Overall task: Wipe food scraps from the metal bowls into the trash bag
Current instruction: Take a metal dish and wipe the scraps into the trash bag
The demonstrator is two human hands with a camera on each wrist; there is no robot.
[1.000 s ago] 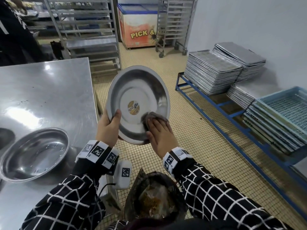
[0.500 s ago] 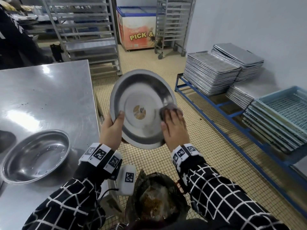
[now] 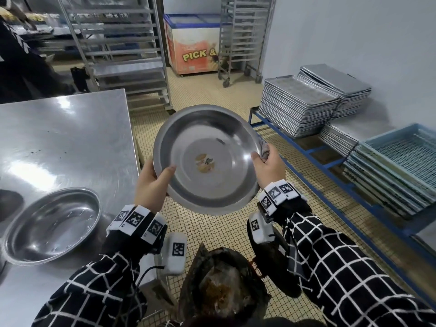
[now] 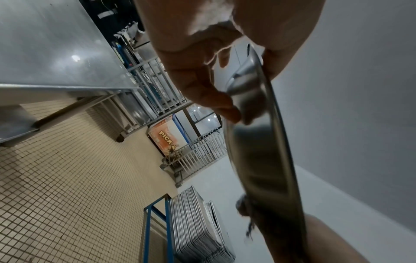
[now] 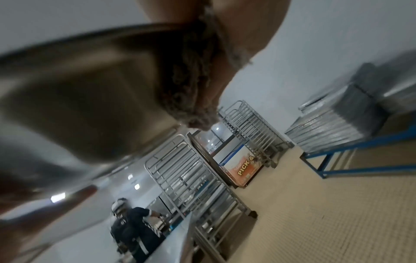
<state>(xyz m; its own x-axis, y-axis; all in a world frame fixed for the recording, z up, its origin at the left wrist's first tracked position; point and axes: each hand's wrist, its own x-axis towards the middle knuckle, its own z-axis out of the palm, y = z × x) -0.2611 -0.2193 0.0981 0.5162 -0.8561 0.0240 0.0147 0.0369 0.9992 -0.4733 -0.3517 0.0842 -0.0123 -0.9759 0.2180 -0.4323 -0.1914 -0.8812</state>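
Head view: both hands (image 3: 153,182) (image 3: 267,165) grip bowl (image 3: 207,159) rim at frame centre, right also pinching cloth (image 3: 264,148); tilt toward bag (image 3: 224,286), wipe centre residue downward

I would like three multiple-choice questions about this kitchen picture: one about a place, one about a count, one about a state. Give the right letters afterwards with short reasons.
1. Where is the trash bag?
A. on the steel table
B. on the floor below the held bowl
C. on the blue rack

2. How many metal bowls are in the head view?
A. one
B. two
C. four

3. How is the held bowl gripped?
A. by both hands at its rim
B. by the left hand only
C. by nobody

Answers: 1 B, the bag sits low between the sleeves. 2 B, one is held and a second bowl lies on the table. 3 A, the left hand and the right hand, which also holds the cloth, grip opposite rims.
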